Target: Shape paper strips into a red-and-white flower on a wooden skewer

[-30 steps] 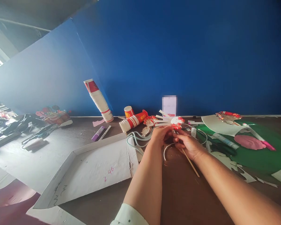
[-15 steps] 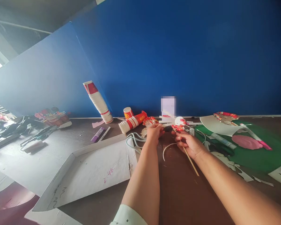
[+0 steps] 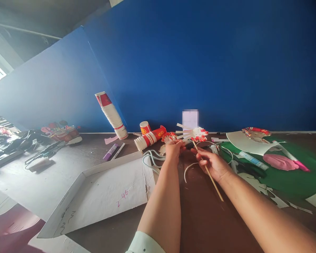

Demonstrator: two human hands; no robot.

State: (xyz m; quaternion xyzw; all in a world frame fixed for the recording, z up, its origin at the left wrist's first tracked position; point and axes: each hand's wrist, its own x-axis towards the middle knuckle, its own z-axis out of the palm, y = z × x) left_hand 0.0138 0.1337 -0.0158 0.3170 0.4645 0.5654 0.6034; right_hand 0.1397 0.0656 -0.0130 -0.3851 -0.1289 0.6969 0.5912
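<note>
My right hand [image 3: 215,163] is closed round a thin wooden stick [image 3: 212,181], which slants down toward me below the fingers. At the stick's upper end is a red-and-white paper cup piece [image 3: 199,133] cut into strips; some are curled into a cluster. Long pale strips [image 3: 185,134] stick out from it to the left. With its fingers pinched together, my left hand [image 3: 173,150] is at the lower strips; the fingertips are partly hidden. Just behind the left hand lies another red-and-white cut paper flower [image 3: 168,137].
A shallow white cardboard box lid [image 3: 105,186] lies left of my arms. Stacked paper cups [image 3: 112,116] lean against the blue partition [image 3: 200,63]. A purple glue stick [image 3: 110,152] and pale cables [image 3: 151,158] lie nearby. On the right, a green mat [image 3: 287,181] holds paper scraps and a pink marker.
The cut cup piece has turned on the stick, so more pale strips fan out leftward. My right fingers have loosened and shifted slightly on the stick. The view has moved slightly.
</note>
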